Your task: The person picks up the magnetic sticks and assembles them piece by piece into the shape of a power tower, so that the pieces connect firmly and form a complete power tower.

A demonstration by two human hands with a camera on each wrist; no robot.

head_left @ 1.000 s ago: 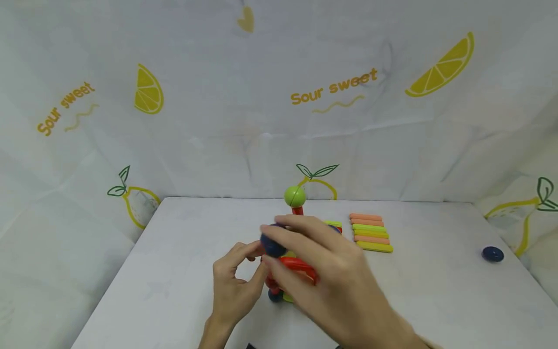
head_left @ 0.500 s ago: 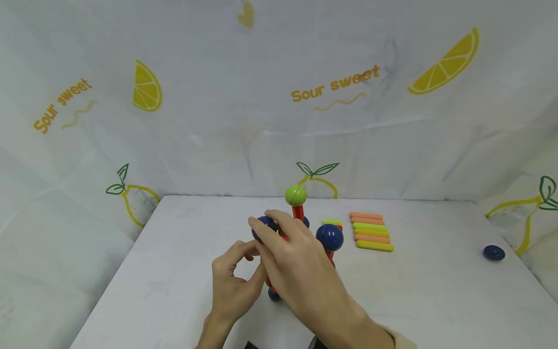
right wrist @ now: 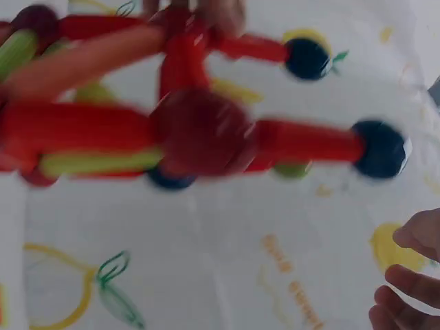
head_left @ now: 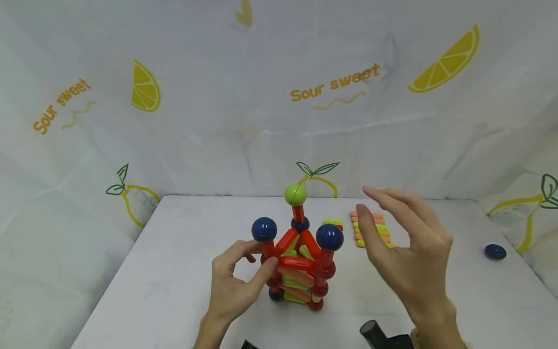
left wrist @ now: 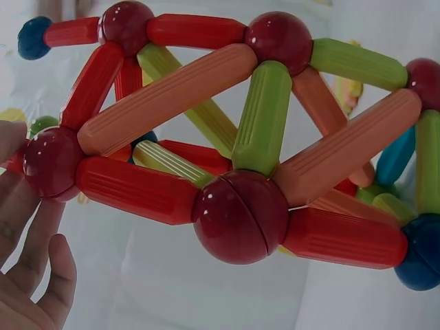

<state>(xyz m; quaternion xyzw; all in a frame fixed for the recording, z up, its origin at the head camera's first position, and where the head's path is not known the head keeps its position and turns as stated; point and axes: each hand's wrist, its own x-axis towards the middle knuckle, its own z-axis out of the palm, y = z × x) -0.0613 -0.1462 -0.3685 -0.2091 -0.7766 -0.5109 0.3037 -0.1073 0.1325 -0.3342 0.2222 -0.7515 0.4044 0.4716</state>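
Note:
A tower of magnetic rods and balls (head_left: 296, 263) stands on the white table, with red, green and orange rods. On its upper uprights sit a left blue ball (head_left: 264, 229), a right blue ball (head_left: 330, 237) and, at the back, a green ball (head_left: 295, 195). My left hand (head_left: 237, 281) pinches the tower's upper left corner, just below the left blue ball; in the left wrist view its fingers are at a dark red ball (left wrist: 53, 163). Off to the tower's right, my right hand (head_left: 414, 257) is raised with thumb and fingers spread, holding nothing. The right wrist view is blurred.
Behind the right hand lies a row of loose orange, green and yellow rods (head_left: 372, 235), partly covered. A few short pieces (head_left: 333, 222) lie behind the tower. One dark blue rounded piece (head_left: 495, 251) rests near the right edge. A lemon-print cloth (head_left: 244, 145) hangs behind the table.
My right hand has set the blue ball on the tower's upper left upright, let go, and moved away to the right. The left hand stays at the same corner.

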